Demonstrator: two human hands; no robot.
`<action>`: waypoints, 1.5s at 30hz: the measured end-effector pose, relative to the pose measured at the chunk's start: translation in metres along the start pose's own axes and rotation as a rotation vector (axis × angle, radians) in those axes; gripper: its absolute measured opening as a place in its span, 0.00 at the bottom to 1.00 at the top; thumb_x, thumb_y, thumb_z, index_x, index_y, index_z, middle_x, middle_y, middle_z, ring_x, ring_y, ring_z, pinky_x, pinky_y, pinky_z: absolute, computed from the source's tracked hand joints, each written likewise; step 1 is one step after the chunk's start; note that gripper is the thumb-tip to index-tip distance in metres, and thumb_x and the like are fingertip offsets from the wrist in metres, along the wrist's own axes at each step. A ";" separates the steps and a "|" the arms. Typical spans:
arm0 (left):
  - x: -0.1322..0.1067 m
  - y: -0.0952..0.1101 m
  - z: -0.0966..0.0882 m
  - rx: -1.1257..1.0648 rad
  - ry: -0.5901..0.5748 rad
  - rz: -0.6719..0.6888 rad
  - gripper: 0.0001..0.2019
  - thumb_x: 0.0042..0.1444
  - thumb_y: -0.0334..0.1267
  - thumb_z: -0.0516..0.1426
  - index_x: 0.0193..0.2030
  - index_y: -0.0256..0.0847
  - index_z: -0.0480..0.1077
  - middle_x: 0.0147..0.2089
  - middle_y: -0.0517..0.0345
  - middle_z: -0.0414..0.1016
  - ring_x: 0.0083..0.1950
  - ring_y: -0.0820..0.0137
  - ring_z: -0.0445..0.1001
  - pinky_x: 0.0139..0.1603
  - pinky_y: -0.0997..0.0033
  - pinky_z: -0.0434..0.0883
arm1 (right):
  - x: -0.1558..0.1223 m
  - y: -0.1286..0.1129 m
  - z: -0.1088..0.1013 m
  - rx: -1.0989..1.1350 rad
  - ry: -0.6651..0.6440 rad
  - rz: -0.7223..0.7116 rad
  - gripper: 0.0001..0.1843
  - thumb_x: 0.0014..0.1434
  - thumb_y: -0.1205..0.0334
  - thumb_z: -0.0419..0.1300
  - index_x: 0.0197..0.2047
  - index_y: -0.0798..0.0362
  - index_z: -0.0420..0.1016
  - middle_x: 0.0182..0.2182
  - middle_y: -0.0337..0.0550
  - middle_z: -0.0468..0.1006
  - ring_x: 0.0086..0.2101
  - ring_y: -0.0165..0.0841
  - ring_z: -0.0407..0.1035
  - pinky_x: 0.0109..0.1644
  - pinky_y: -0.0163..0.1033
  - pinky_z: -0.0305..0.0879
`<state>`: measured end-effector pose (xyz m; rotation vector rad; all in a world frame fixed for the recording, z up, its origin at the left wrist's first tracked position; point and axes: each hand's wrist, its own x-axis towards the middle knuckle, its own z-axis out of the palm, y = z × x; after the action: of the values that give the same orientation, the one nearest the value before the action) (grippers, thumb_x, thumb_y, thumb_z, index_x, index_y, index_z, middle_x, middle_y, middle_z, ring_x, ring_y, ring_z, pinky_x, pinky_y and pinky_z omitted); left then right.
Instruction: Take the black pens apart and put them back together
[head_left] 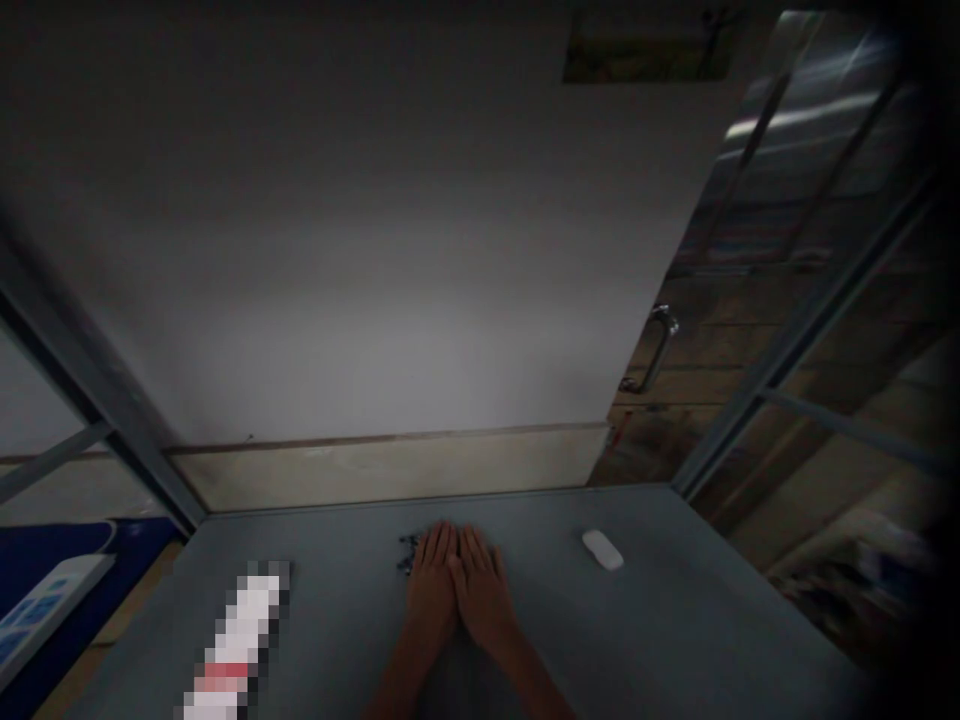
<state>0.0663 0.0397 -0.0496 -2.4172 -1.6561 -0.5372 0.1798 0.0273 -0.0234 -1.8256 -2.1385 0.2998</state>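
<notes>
Side by side on the grey tabletop (652,630), both hands lie palm down near the table's far half. My left hand (433,575) is flat with its fingers stretched out, its thumb side against the other hand. Just left of its fingers, partly covered, is a cluster of small dark pieces (407,552), too small and dim to name. My right hand (480,585) also rests flat, fingers extended and a little apart. What may lie under the palms is hidden. To the right, apart from both hands, sits a white rounded object (602,549) resembling a computer mouse.
A pixelated white and red item (232,650) lies at the table's left. Grey metal posts (112,430) rise at both sides. Behind stands a pale wall (390,300), with a metal-handled door (690,360) to the right. A white device (52,610) rests on a blue surface at far left.
</notes>
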 end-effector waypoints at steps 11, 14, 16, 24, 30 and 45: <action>-0.004 0.003 0.002 -0.039 0.048 -0.118 0.28 0.64 0.33 0.45 0.72 0.41 0.52 0.72 0.52 0.58 0.72 0.62 0.55 0.71 0.56 0.58 | 0.005 0.004 -0.001 0.059 0.035 -0.109 0.31 0.71 0.49 0.37 0.72 0.53 0.49 0.71 0.44 0.49 0.70 0.37 0.43 0.72 0.51 0.43; -0.029 0.003 0.000 -0.030 0.106 -0.110 0.30 0.64 0.34 0.46 0.73 0.40 0.48 0.73 0.51 0.56 0.73 0.62 0.53 0.71 0.56 0.58 | -0.018 -0.004 0.003 0.078 0.014 -0.070 0.34 0.71 0.47 0.37 0.73 0.56 0.47 0.72 0.43 0.46 0.70 0.38 0.40 0.72 0.49 0.44; -0.044 0.004 -0.003 -0.026 0.112 -0.110 0.31 0.64 0.33 0.46 0.73 0.42 0.47 0.74 0.53 0.54 0.74 0.61 0.52 0.71 0.56 0.59 | -0.033 -0.008 0.005 0.069 0.028 -0.076 0.33 0.71 0.47 0.38 0.73 0.53 0.46 0.72 0.40 0.46 0.70 0.40 0.39 0.73 0.51 0.42; -0.079 0.023 -0.030 0.055 0.075 -0.091 0.32 0.61 0.31 0.48 0.73 0.44 0.48 0.73 0.56 0.56 0.73 0.60 0.53 0.70 0.55 0.58 | -0.073 -0.007 0.009 0.032 0.082 -0.111 0.32 0.70 0.49 0.42 0.73 0.48 0.45 0.71 0.37 0.50 0.70 0.42 0.41 0.72 0.55 0.45; -0.092 0.041 -0.040 0.061 0.035 -0.154 0.30 0.62 0.31 0.47 0.72 0.47 0.52 0.70 0.56 0.61 0.70 0.57 0.57 0.68 0.48 0.60 | -0.092 -0.006 0.001 0.005 0.067 -0.091 0.30 0.71 0.51 0.40 0.73 0.45 0.44 0.72 0.34 0.47 0.71 0.43 0.34 0.72 0.59 0.41; -0.062 0.009 -0.037 0.034 0.025 -0.239 0.26 0.65 0.35 0.47 0.70 0.41 0.58 0.72 0.51 0.58 0.74 0.57 0.51 0.71 0.48 0.58 | -0.027 -0.019 -0.008 0.029 -0.019 -0.155 0.29 0.71 0.50 0.38 0.72 0.46 0.50 0.72 0.37 0.47 0.71 0.42 0.38 0.72 0.59 0.34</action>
<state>0.0467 -0.0297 -0.0381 -2.1929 -1.9397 -0.5642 0.1693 -0.0029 -0.0122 -1.6363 -2.2613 0.3108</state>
